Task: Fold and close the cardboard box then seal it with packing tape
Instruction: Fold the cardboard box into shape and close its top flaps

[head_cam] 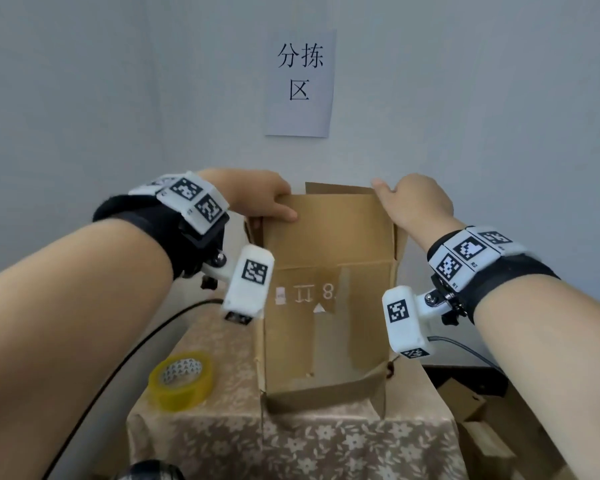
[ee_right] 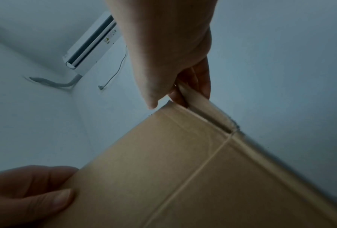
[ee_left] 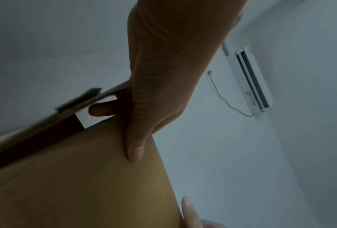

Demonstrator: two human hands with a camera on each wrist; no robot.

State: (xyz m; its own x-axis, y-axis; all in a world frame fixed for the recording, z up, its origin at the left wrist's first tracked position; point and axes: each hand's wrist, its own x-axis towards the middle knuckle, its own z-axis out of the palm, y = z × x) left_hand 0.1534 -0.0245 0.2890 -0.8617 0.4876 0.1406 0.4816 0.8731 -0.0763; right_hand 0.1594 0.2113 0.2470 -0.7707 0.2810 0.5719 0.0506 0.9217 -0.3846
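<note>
**While the Flaps Stand Up, Both Hands Take the Far Edge**

Though the box (head_cam: 329,299) on the table (head_cam: 326,441) is open at the top, both hands have hold of a flap (head_cam: 329,220) on its far side. The left hand (head_cam: 257,199) grips the flap's left corner, thumb laid flat on the near face and fingers (ee_left: 101,109) curled behind. The right hand (head_cam: 416,202) pinches the right corner, fingers (ee_right: 201,80) wrapped over the edge; whether it holds that flap or the one next to it I cannot quite tell from the blur.

To fold this well, I would say the hands should bring the flap down evenly, both corners together, so it bends along its crease and not across the panel. The short flaps want tucking first, the long ones over them, edges meeting in the middle for the tape (head_cam: 181,379).

Count: one box being worked, one yellowish roll of tape lying on the table to the box's left, two hands. One paper sign (head_cam: 298,81) hangs on the wall behind. More cardboard (head_cam: 492,431) lies low on the right, beside the table.
</note>
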